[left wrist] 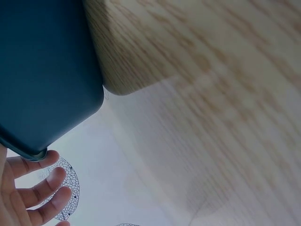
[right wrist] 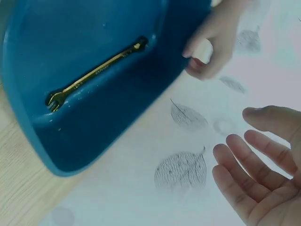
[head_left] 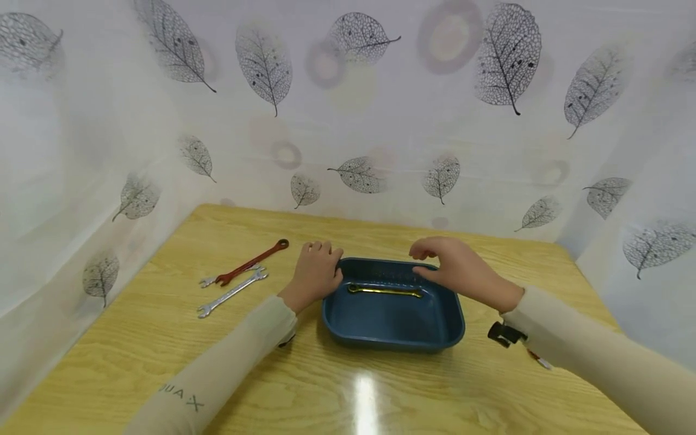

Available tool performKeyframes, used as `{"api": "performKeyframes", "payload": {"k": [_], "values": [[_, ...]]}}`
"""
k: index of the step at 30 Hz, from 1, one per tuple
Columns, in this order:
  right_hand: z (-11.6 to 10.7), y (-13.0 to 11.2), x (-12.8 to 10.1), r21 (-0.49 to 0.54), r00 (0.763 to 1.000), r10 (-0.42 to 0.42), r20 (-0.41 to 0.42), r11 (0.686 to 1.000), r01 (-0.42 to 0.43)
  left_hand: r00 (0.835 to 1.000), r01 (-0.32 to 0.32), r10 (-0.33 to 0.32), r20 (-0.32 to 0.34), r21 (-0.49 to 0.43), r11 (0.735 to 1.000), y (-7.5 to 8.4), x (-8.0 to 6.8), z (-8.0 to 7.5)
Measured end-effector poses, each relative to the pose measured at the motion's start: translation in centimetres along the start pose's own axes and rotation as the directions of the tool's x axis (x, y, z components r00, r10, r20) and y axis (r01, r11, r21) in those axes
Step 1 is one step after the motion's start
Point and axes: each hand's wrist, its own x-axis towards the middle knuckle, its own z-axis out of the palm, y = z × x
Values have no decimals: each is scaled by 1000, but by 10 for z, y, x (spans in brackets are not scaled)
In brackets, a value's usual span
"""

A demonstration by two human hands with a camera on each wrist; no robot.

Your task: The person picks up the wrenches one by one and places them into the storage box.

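Wood-grain table (head_left: 293,393): left hand (head_left: 316,272) grips blue tray (head_left: 391,345); right hand (head_left: 455,269) nearby, loosely spread.

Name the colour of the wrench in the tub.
The wrench is gold, clearest in the right wrist view.

Room is free above the golden wrench (head_left: 385,292); the blue tray (head_left: 391,345) walls off its sides.
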Motion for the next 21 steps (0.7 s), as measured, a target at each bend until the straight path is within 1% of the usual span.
{"api": "performKeyframes", "payload": {"k": [3,5,8,16,19,21], "values": [[-7,4,-10,18,999,20,-45,1000,-19,1000,0,-1,-7,-3,1000,-1,1,0],[-10,6,-17,32,997,23,-74,999,-21,1000,-1,1,-5,-8,1000,-1,1,1],[-16,11,-27,27,993,14,-121,1000,-11,1000,-4,4,-1,-15,1000,-1,1,1],[-31,16,-49,-37,970,-8,-244,999,-1,1000,-4,5,12,-8,1000,0,0,0],[-33,22,-55,-61,958,3,-286,998,-22,1000,-3,3,11,-4,1000,0,0,-1],[-34,28,-60,-77,950,27,-310,996,-54,1000,-3,3,10,-3,1000,0,1,-1]]}}
